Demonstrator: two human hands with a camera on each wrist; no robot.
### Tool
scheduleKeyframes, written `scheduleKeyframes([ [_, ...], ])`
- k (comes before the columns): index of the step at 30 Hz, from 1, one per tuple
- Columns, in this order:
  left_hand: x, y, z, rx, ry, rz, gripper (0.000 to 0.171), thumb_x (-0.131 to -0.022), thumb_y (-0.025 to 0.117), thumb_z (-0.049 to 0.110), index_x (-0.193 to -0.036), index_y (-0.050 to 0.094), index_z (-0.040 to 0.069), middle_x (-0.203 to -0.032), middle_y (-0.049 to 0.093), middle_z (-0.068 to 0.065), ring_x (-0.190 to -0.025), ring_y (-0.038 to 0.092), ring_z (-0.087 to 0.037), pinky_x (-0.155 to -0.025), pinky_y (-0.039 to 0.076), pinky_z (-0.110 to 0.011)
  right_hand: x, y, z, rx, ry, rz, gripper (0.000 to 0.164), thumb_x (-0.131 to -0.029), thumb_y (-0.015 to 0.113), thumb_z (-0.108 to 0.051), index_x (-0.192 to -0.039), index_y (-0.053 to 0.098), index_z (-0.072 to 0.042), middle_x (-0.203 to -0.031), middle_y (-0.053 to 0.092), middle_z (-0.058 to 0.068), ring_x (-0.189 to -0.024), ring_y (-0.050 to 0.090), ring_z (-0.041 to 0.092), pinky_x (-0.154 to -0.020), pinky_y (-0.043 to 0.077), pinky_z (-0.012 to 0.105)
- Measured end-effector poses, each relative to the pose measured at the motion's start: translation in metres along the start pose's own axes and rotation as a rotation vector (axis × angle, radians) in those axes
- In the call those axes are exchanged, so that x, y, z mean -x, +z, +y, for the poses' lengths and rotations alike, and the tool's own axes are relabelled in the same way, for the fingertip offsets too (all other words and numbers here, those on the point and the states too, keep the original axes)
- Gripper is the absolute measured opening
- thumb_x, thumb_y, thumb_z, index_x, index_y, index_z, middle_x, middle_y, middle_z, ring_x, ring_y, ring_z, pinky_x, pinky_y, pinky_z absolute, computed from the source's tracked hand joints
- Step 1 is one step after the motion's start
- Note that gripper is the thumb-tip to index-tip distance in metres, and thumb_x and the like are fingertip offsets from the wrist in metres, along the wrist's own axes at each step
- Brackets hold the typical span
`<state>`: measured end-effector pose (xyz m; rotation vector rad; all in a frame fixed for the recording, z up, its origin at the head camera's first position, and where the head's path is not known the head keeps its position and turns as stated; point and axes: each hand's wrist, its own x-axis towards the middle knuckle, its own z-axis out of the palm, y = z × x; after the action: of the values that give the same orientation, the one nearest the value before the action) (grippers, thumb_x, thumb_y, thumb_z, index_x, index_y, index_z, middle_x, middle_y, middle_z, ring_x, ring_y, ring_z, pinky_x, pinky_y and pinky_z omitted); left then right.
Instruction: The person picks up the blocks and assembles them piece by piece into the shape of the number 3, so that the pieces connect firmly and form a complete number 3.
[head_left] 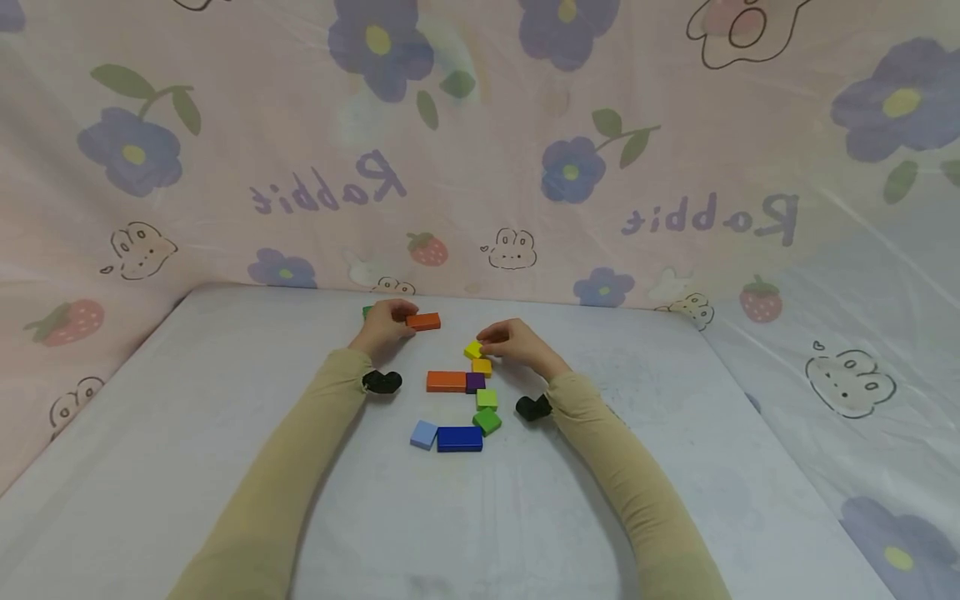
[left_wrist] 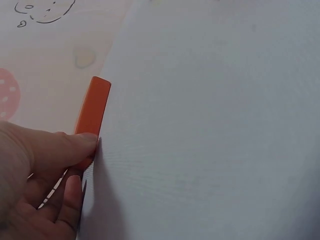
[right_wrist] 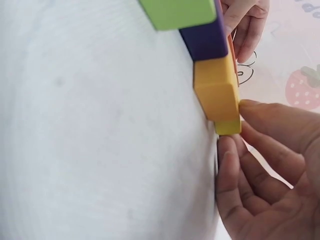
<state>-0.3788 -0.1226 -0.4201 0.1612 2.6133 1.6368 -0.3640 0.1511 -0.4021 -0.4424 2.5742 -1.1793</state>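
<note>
My left hand (head_left: 385,325) pinches one end of an orange rectangular block (head_left: 425,322) at the far side of the table. In the left wrist view the thumb lies across that block (left_wrist: 93,107), whose free end points away from the hand. My right hand (head_left: 517,343) pinches a small yellow block (head_left: 472,350) at the far end of a line of blocks. In the right wrist view the yellow block (right_wrist: 229,127) is mostly hidden behind an amber block (right_wrist: 216,87), with thumb and fingertips at its sides.
Nearer me, the line includes a purple block (head_left: 476,383), a long orange block (head_left: 446,382), a lime block (head_left: 487,400), a green block (head_left: 487,422), a dark blue block (head_left: 460,439) and a light blue block (head_left: 423,434). Another green piece (head_left: 367,312) peeks from behind my left hand.
</note>
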Motion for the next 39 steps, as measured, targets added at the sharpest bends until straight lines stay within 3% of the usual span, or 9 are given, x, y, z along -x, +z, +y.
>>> scheduleKeyframes([
  [12, -0.001, 0.003, 0.000, -0.012, 0.009, 0.014, 0.040, -0.086, 0.065, -0.005, -0.125, 0.058, 0.001, -0.125, 0.055, -0.014, -0.115, 0.048, -0.029, -0.102, 0.037, -0.039, 0.001, 0.000, 0.000, -0.004, -0.019, -0.003, 0.028, -0.090, 0.068, -0.017, -0.116, 0.067, -0.008, -0.103, 0.065, 0.005, -0.091, 0.057, 0.020, -0.080, 0.049, 0.030],
  [19, -0.002, 0.000, -0.003, -0.043, 0.066, 0.020, 0.040, -0.083, 0.068, -0.005, -0.122, 0.059, 0.000, -0.122, 0.057, -0.015, -0.111, 0.051, -0.029, -0.100, 0.038, -0.040, 0.003, 0.000, -0.003, 0.006, -0.014, 0.001, 0.027, -0.090, 0.068, -0.017, -0.115, 0.067, -0.008, -0.103, 0.065, 0.005, -0.091, 0.057, 0.021, -0.080, 0.048, 0.030],
  [30, 0.003, -0.010, -0.003, -0.054, 0.127, -0.029, 0.045, -0.081, 0.071, -0.004, -0.124, 0.058, -0.004, -0.121, 0.059, -0.018, -0.109, 0.055, -0.030, -0.097, 0.042, -0.040, 0.001, 0.001, 0.000, 0.009, -0.010, 0.002, 0.026, -0.089, 0.069, -0.018, -0.113, 0.068, -0.008, -0.104, 0.066, 0.005, -0.091, 0.058, 0.020, -0.081, 0.049, 0.030],
  [39, 0.012, -0.006, 0.008, -0.043, 0.132, -0.071, 0.047, -0.081, 0.072, -0.002, -0.126, 0.058, -0.001, -0.123, 0.060, -0.014, -0.109, 0.055, -0.028, -0.095, 0.044, -0.037, 0.000, 0.001, 0.000, 0.014, -0.010, -0.001, 0.026, -0.090, 0.068, -0.018, -0.114, 0.068, -0.008, -0.105, 0.066, 0.004, -0.091, 0.058, 0.020, -0.081, 0.049, 0.031],
])
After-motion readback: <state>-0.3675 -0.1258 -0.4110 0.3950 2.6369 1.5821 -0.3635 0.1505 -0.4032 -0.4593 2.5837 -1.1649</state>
